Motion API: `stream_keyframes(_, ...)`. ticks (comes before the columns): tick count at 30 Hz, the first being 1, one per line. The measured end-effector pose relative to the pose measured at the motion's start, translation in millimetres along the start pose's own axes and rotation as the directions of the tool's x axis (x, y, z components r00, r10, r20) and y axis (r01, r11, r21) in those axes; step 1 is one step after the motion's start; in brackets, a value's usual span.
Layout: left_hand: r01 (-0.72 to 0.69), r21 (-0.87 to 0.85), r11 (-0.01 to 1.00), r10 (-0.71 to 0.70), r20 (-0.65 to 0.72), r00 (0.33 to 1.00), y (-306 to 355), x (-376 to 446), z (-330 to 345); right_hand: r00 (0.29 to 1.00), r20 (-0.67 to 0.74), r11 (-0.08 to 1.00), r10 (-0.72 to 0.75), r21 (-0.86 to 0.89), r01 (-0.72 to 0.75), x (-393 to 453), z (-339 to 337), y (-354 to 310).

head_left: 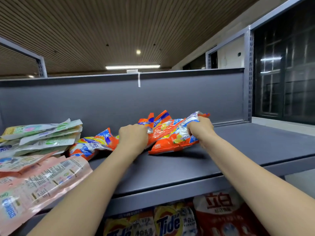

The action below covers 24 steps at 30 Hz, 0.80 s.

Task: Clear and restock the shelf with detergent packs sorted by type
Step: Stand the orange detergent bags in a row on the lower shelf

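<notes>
While both hands grip orange packs (172, 135) at frame centre on the shelf (238, 143), left hand (133, 135) and right hand (201, 130) bunching the film, slick bags could slip, tear, or mix with the green pile (44, 135) at left.

Both bare forearms outstretched, left hand (133, 137) and right hand (201, 130) curled tight, knuckles up

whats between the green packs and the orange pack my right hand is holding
In the head view: another orange pack and the left hand gripping orange packs.
</notes>
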State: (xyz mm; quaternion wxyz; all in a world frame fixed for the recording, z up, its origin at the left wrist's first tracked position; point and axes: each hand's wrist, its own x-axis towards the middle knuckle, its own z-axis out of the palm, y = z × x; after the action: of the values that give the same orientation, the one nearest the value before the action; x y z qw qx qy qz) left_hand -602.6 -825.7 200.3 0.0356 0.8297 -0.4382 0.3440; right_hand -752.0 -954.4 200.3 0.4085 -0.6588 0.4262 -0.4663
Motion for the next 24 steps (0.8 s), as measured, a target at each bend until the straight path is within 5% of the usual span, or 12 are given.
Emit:
stream_keyframes(5,-0.076,-0.082,0.994,0.071,-0.062,0.996,43,-12,-21,0.958,-0.059,0.936,-0.279,-0.238,0.258,-13,-25,2)
stream_keyframes(9,-0.068,-0.403,0.913,0.074,0.000,0.997,62,-10,-24,0.899,0.105,0.864,-0.425,-0.250,0.438,-16,-34,15)
stream_keyframes(12,0.068,-0.549,0.833,-0.040,0.064,0.997,48,1,-16,0.909,0.196,0.875,-0.369,-0.256,0.410,-13,-44,22)
stream_keyframes(15,0.334,-0.498,0.800,-0.293,0.161,0.942,20,13,8,0.926,0.209,0.941,-0.315,-0.058,0.334,-12,-50,35)
stream_keyframes(18,0.570,-0.570,0.592,-0.302,0.500,0.812,4,17,25,0.933,0.212,0.952,-0.292,0.161,0.261,-16,-51,46)
stream_keyframes(22,0.678,-0.683,0.271,-0.296,0.611,0.734,-5,18,26,0.945,0.236,0.865,-0.227,0.494,0.084,-19,-54,47)
stream_keyframes(24,0.712,-0.690,0.128,-0.257,0.671,0.696,-7,17,24,0.952,0.249,0.865,-0.179,0.500,0.032,-18,-53,46)
